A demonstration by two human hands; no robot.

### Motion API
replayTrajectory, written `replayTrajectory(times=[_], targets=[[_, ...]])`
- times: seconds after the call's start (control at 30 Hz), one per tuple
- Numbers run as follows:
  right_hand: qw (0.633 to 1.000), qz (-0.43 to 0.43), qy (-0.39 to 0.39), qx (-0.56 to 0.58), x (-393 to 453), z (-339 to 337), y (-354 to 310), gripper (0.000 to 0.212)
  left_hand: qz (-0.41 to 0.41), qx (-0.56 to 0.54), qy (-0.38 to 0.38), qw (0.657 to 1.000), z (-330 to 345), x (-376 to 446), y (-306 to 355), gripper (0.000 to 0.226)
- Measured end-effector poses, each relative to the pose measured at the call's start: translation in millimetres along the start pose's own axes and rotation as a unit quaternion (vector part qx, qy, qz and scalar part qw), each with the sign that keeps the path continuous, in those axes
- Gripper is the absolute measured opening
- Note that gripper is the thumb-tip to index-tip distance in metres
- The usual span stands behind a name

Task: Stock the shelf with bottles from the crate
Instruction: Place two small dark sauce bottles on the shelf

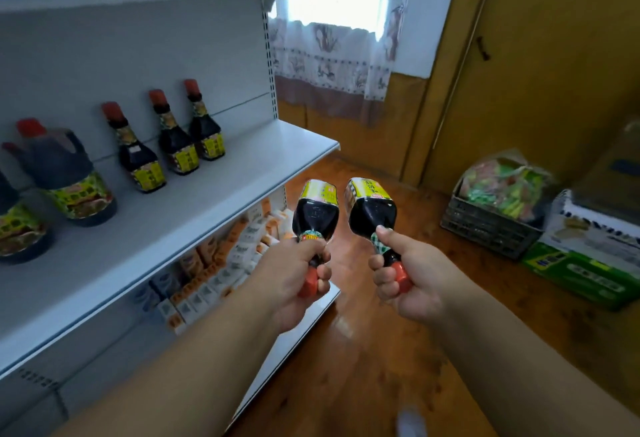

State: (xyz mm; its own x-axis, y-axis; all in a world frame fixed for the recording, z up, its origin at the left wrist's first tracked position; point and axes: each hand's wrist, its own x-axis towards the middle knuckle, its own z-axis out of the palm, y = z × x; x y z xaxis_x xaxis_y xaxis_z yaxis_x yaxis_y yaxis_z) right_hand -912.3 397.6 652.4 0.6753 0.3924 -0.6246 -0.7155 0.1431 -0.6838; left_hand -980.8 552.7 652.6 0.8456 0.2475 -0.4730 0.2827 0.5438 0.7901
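While I've got both arms out in front, each hand is wrapped round a soy sauce bottle by the neck: left hand (300, 272) on the left bottle (316, 209), right hand (398, 275) on the right bottle (370, 208). Both bottles are tipped away from me, bases pointing forward, red caps buried in my fists. They're hanging just off the front right corner of the middle shelf (194, 201), over the wooden floor, nearly touching each other.

On that shelf there's a row of three matching small bottles (173, 138) towards the back, and two big handled jugs (65, 173) left of them. Plenty of bare shelf in front of the row and to its right.

What worries me: I'm gripping by neck and cap only, so a heavy bottle could swing or slip if I rush the tilt upright. The two could also clink together since they're so close. And setting them down near the row, a careless base could knock one over domino-style. The dark crate (485, 228) sits well right of the shelf on the floor.
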Motion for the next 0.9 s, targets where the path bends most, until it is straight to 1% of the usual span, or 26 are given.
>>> replayTrajectory(times=[0.13,0.27,0.43,0.63,0.73,0.83,0.9], targets=[[0.999,0.010,-0.019,-0.037,53.3,-22.0,-54.0,0.026,0.016,-0.016,0.020,1.000,37.1,61.3,12.3,0.006],[0.994,0.027,-0.041,-0.097,105.7,-33.1,-113.0,0.025,0.026,-0.055,0.067,0.996,73.1,115.0,25.4,0.010],[0.984,0.052,-0.087,-0.148,163.0,-29.5,-164.4,0.023,0.039,-0.106,0.128,0.985,98.8,158.0,44.5,0.012],[0.969,0.095,-0.144,-0.176,226.3,9.1,-196.4,0.021,0.049,-0.131,0.188,0.972,94.2,208.8,80.0,0.004],[0.967,0.100,-0.142,-0.188,262.0,34.9,-207.0,0.021,0.050,-0.125,0.206,0.969,78.3,239.4,103.7,0.004],[0.963,0.097,-0.131,-0.214,297.8,61.2,-220.2,0.019,0.032,-0.073,0.216,0.973,58.5,269.6,133.4,0.007],[0.956,0.084,-0.118,-0.256,318.2,75.9,-233.9,0.018,0.006,-0.022,0.220,0.975,42.5,289.3,156.5,0.010]])
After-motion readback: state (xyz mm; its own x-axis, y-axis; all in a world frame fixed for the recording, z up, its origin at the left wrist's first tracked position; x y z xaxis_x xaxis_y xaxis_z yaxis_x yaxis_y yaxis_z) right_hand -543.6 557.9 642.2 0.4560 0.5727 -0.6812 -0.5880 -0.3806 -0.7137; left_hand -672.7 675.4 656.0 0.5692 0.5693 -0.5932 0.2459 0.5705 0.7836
